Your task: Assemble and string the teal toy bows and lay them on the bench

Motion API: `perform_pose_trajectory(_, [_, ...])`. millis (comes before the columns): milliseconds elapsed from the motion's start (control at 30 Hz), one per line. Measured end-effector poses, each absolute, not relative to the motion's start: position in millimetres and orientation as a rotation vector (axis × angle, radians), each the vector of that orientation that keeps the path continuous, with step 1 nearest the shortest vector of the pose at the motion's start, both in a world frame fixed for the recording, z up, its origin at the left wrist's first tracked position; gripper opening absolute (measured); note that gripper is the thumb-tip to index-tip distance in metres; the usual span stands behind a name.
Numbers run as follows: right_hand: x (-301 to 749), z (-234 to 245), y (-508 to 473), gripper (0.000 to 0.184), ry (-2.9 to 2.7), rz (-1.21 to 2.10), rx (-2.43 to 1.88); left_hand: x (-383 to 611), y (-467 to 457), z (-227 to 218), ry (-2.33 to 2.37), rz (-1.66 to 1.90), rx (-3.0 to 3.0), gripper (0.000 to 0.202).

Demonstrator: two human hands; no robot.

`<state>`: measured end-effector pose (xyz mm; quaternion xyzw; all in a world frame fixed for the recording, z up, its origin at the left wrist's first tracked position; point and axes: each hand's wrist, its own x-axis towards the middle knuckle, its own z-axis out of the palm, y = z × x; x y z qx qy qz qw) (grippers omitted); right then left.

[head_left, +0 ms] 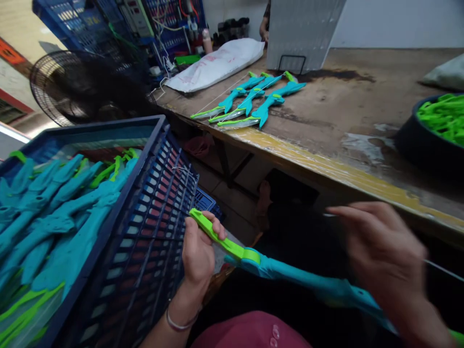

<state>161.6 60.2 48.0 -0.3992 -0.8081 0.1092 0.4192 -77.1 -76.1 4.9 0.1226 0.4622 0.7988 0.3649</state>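
Observation:
My left hand (198,253) grips the green tip of a teal and green toy bow (290,275) that lies across my lap. My right hand (380,251), blurred, hovers over the bow's other half with fingers spread, and a thin white string (444,270) runs out from under it to the right. I cannot tell whether the fingers pinch the string. A dark blue crate (145,212) full of the same teal bow parts (54,212) stands just left of my left hand.
Three strung bows (253,99) lie on the worn wooden table (348,96). A dark tub of green parts (440,121) sits at the right edge. A white sack (217,63), a metal box (300,29), a fan (68,87) and another person's hand (264,29) are farther back.

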Motion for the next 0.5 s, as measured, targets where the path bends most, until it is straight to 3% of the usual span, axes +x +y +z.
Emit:
perform_pose_trajectory(67, [118, 62, 44, 0.015, -2.072, 0.529, -0.768, -68, -78, 18, 1.149, 2.089, 0.431, 0.053])
perform_pose_trajectory(233, [39, 82, -6, 0.017, -2.019, 0.98, -0.359, -61, -87, 33, 0.951, 2.129, 0.546, 0.054])
perform_pose_trajectory(500, [26, 82, -41, 0.022, -2.083, 0.853, -0.282, -62, -102, 37, 0.932, 2.063, 0.5, 0.055])
